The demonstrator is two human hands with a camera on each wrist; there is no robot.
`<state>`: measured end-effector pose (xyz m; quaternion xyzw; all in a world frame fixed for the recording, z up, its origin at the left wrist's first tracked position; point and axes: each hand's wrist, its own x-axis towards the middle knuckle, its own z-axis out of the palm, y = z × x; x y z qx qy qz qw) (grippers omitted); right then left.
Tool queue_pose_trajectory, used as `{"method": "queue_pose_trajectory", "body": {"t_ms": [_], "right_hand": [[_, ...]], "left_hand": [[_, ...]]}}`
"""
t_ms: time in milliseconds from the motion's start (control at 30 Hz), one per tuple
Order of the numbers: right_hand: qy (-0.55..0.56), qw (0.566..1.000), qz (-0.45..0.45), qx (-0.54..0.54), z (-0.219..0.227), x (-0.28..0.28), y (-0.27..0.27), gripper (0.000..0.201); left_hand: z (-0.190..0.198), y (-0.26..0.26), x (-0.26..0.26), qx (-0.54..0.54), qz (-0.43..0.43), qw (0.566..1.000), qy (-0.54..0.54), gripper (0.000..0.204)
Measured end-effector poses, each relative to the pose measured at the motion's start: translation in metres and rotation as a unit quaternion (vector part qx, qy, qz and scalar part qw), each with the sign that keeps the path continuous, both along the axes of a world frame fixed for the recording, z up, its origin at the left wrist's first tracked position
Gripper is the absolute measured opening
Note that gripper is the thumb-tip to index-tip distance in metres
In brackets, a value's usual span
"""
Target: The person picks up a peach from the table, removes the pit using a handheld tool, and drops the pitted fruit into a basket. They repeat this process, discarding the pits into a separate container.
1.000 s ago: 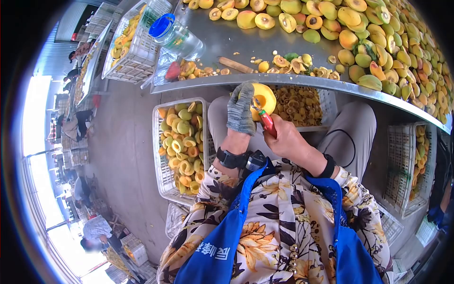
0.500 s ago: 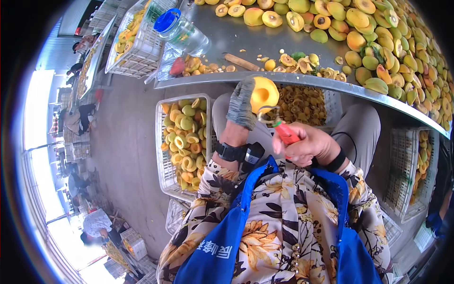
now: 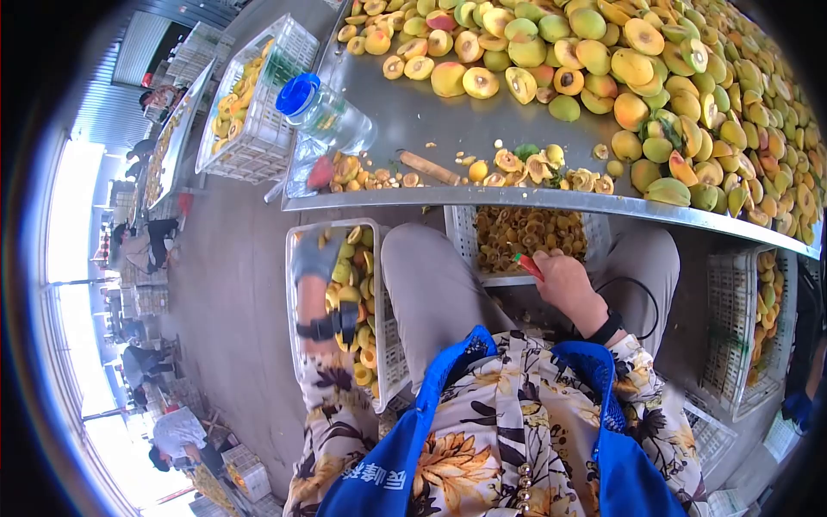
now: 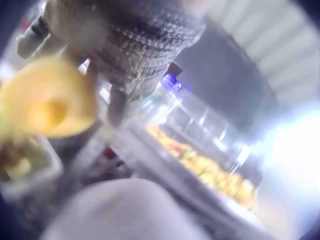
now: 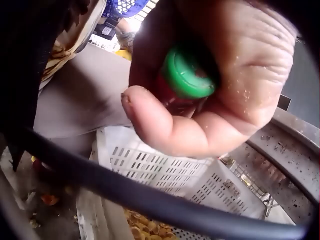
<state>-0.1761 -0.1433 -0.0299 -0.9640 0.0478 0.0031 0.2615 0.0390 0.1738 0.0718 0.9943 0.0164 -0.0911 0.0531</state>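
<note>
In the head view my gloved left hand (image 3: 317, 257) is blurred over the white crate (image 3: 294, 302) of pitted peach halves on the left. The left wrist view shows a yellow peach half (image 4: 50, 97), hollow where the stone was, at the fingers of the grey knit glove (image 4: 135, 42). That half is hidden in the head view. My bare right hand (image 3: 564, 284) grips the red handle (image 3: 530, 267) of a pitting tool above my right thigh. Curled fingers surround its green collar (image 5: 187, 75) in the right wrist view; the metal loop does not show.
Across the metal table (image 3: 413, 121) lies a heap of peaches (image 3: 672, 86), with a water bottle (image 3: 332, 116) and a wooden stick (image 3: 429, 167) near its edge. A crate of scraps (image 3: 525, 241) stands beneath. Another crate (image 3: 732, 327) stands at right.
The left hand has swung from the lap to the left crate. The right hand drew the tool away from the peach half and still holds it.
</note>
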Motion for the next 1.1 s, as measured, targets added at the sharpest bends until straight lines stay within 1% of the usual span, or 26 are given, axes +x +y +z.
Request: {"method": "queue_pose_trajectory", "body": {"t_ms": [33,67,100,133,167,233,300,367,400,433,500,533,567,600,667,700,733,767,800,867,900,933,967,1000,1033,1100], "right_hand": [[-0.001,1.0,0.0,-0.001,0.004,0.003,0.001,0.01],[-0.029,0.999,0.009,0.04,0.01,0.005,0.001,0.01],[-0.058,0.995,0.016,0.08,0.016,0.008,0.001,0.011],[-0.073,0.992,0.008,0.106,0.021,0.008,0.002,0.013],[-0.076,0.992,0.002,0.1,0.024,0.006,0.002,0.013],[-0.067,0.991,0.01,0.117,0.031,0.002,0.0,0.014],[-0.066,0.99,-0.015,0.126,0.031,-0.007,-0.004,0.014],[-0.049,0.99,-0.038,0.13,0.043,-0.013,-0.011,0.015],[-0.049,0.99,-0.044,0.127,0.046,-0.013,-0.016,0.015],[-0.055,0.985,-0.069,0.149,0.047,-0.013,-0.019,0.018],[-0.055,0.979,-0.091,0.174,0.052,-0.01,-0.023,0.022],[-0.102,0.964,-0.131,0.205,0.055,-0.002,-0.025,0.03],[-0.15,0.945,-0.171,0.237,0.059,0.008,-0.027,0.038],[-0.149,0.941,-0.189,0.239,0.067,0.016,-0.029,0.044],[-0.14,0.936,-0.207,0.247,0.076,0.031,-0.03,0.051],[-0.173,0.915,-0.214,0.294,0.077,0.039,-0.028,0.053],[-0.205,0.892,-0.22,0.339,0.077,0.045,-0.024,0.055],[-0.199,0.892,-0.218,0.341,0.073,0.049,-0.017,0.055],[-0.206,0.868,-0.229,0.39,0.066,0.052,-0.008,0.053],[-0.21,0.823,-0.25,0.464,0.061,0.056,0.008,0.048],[-0.206,0.824,-0.248,0.466,0.06,0.055,0.012,0.048],[-0.197,0.847,-0.244,0.43,0.06,0.054,0.016,0.046],[-0.189,0.868,-0.239,0.391,0.06,0.051,0.018,0.043],[-0.182,0.906,-0.23,0.306,0.061,0.048,0.019,0.039],[-0.179,0.907,-0.229,0.305,0.064,0.043,0.019,0.039],[-0.198,0.927,-0.192,0.253,0.071,0.032,0.021,0.034]], "left_hand": [[0.005,-0.022,0.02,-0.057,-0.048,0.997,-0.036,0.045],[-0.017,-0.033,0.054,-0.187,-0.139,0.968,-0.09,0.045],[-0.034,-0.059,0.095,-0.137,-0.212,0.955,-0.152,0.045],[-0.002,-0.116,0.095,-0.136,-0.207,0.962,-0.116,0.048],[0.004,-0.165,0.109,-0.117,-0.168,0.975,-0.088,0.051],[0.004,-0.245,0.136,-0.051,-0.181,0.982,-0.025,0.052],[-0.027,-0.296,0.15,-0.04,-0.212,0.976,0.013,0.054],[-0.071,-0.328,0.163,-0.023,-0.203,0.977,0.059,0.057],[-0.06,-0.334,0.141,-0.088,-0.169,0.981,0.025,0.056],[-0.057,-0.335,0.133,-0.089,-0.174,0.98,0.027,0.056],[-0.061,-0.33,0.124,-0.189,-0.205,0.96,0.007,0.053],[-0.067,-0.322,0.124,-0.338,-0.158,0.924,0.088,0.051],[-0.033,-0.312,0.095,-0.416,-0.094,0.887,0.178,0.046],[-0.023,-0.3,0.07,-0.517,-0.109,0.828,0.187,0.042],[-0.014,-0.268,0.034,-0.588,-0.188,0.747,0.247,0.043],[-0.011,-0.256,0.012,-0.613,-0.23,0.723,0.221,0.045],[-0.013,-0.246,-0.008,-0.649,-0.213,0.694,0.229,0.042],[-0.016,-0.239,-0.026,-0.684,-0.196,0.663,0.234,0.039],[-0.023,-0.234,-0.041,-0.684,-0.189,0.665,0.233,0.039],[-0.045,-0.224,-0.061,-0.755,-0.157,0.615,0.166,0.029],[-0.061,-0.219,-0.066,-0.755,-0.153,0.617,0.164,0.029],[-0.08,-0.214,-0.072,-0.808,-0.027,0.541,0.231,0.026],[-0.075,-0.212,-0.078,-0.839,0.099,0.448,0.292,0.025],[-0.069,-0.211,-0.084,-0.835,0.112,0.454,0.289,0.027],[-0.064,-0.209,-0.087,-0.836,0.114,0.453,0.288,0.027],[-0.059,-0.207,-0.087,-0.83,0.185,0.467,0.243,0.026]]}}
